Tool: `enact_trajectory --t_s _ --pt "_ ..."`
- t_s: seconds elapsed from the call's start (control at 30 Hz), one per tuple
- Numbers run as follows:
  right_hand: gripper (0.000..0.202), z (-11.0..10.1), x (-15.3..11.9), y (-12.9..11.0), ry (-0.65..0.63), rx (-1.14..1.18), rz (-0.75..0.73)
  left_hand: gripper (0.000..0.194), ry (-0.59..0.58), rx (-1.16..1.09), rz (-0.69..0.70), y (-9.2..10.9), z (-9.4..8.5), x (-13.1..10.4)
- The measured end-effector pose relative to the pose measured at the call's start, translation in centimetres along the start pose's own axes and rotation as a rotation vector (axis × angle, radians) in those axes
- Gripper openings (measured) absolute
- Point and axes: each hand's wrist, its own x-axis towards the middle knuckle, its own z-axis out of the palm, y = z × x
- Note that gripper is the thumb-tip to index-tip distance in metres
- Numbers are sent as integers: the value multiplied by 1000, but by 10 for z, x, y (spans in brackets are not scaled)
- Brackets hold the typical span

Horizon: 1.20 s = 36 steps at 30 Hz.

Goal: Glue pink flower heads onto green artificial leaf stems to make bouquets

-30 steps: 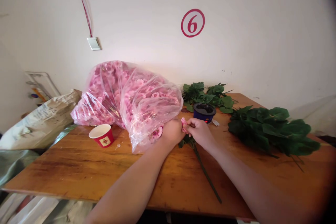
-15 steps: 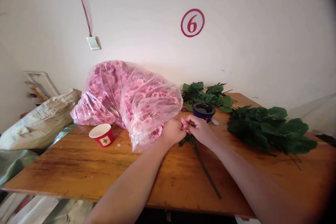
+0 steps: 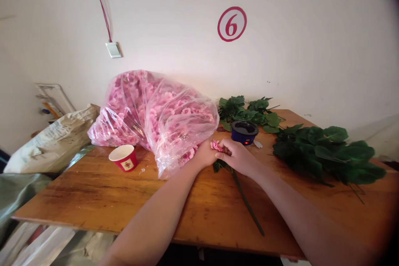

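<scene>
Assembly step: left hand (image 3: 204, 156) and right hand (image 3: 238, 157) fingers pinch a pink blossom (image 3: 216, 146) onto the green stem (image 3: 246, 201), running toward 5 o'clock across the counter (image 3: 93, 199). I judge seating needs firm pressure.

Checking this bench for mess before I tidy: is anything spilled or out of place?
A few pink flower heads poke out of the clear bag at its open mouth, beside the left hand. The red paper cup stands upright.
</scene>
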Motion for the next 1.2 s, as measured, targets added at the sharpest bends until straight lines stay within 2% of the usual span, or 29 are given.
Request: enact_trajectory --t_s 0.17,0.3,0.37,0.5,0.57,0.63,0.67,0.7,0.77,0.83,0.97,1.07,1.13,1.2 --pt "18 4 4 11 26 190 96 6 -15 -132 -110 6 5 0" --pt "25 7 5 11 81 173 93 7 -13 -174 -151 6 8 1" --pt "28 9 5 10 134 139 87 9 5 -142 -149 5 8 1" --pt "26 3 6 7 205 167 127 7 18 -83 -59 7 9 4" --pt "25 -8 8 9 240 240 169 21 41 -154 -48 8 11 6" --pt "27 -22 9 13 305 351 215 46 84 -216 -105 7 12 9" --pt "27 -30 10 16 352 421 233 53 115 -220 -154 6 12 11" --pt "27 -37 10 19 401 494 247 52 153 -203 -214 4 12 12" --pt "27 -48 11 24 487 639 262 31 223 -121 -318 -1 11 12" --pt "26 -55 11 27 524 740 274 17 262 13 -343 -3 9 10" --pt "24 -61 11 27 532 807 295 43 176 309 -309 2 9 2" --pt "24 -63 11 25 518 818 288 46 210 440 -378 5 13 0" --pt "23 -65 11 24 514 830 285 48 234 437 -389 3 15 1" --pt "22 -68 11 24 524 842 287 37 162 351 -368 -3 16 3"
